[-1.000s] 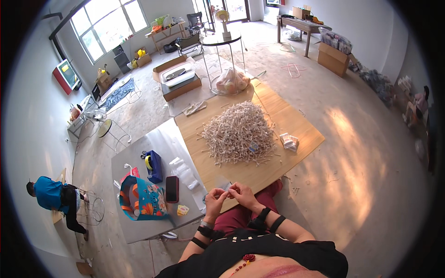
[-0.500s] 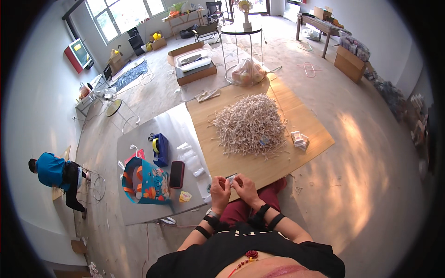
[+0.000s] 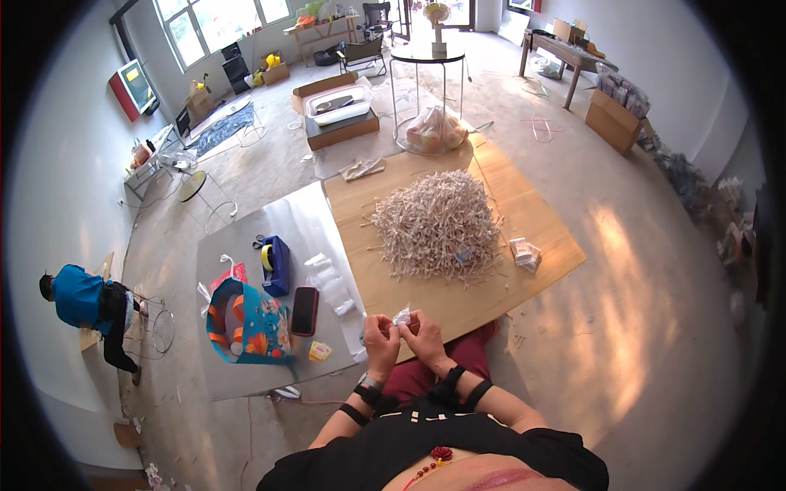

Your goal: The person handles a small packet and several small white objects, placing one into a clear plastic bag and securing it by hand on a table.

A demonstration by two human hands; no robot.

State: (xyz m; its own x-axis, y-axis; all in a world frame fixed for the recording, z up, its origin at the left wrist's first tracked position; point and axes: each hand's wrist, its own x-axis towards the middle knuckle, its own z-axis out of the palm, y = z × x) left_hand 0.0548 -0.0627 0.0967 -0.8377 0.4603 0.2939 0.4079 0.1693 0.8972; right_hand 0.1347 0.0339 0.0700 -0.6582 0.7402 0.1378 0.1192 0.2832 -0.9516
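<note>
Both hands meet at the near edge of the wooden board [image 3: 540, 274]. Between their fingertips is a small whitish plastic bag [image 3: 401, 317], crinkled at the top; what it holds is too small to tell. My left hand [image 3: 380, 339] pinches it from the left, and my right hand [image 3: 423, 335] pinches it from the right. Beyond them a large loose heap of cotton swabs [image 3: 434, 221] lies on the board, with a small bluish packet [image 3: 464, 253] on its near side. Several small white packets [image 3: 525, 254] are stacked right of the heap.
On the grey table [image 3: 246, 380] at left are a blue tape dispenser [image 3: 277, 266], a phone [image 3: 304, 311], a flowered tote bag [image 3: 266, 323], a yellow card [image 3: 320, 350] and clear plastic bags [image 3: 332, 282]. A person [image 3: 86, 303] bends at far left. A round table [image 3: 426, 56] carries a fan.
The pinched plastic bag has come up slightly and now shows whiter and more bunched between the fingertips. Both hands stay together; the whole view has shifted a little.
</note>
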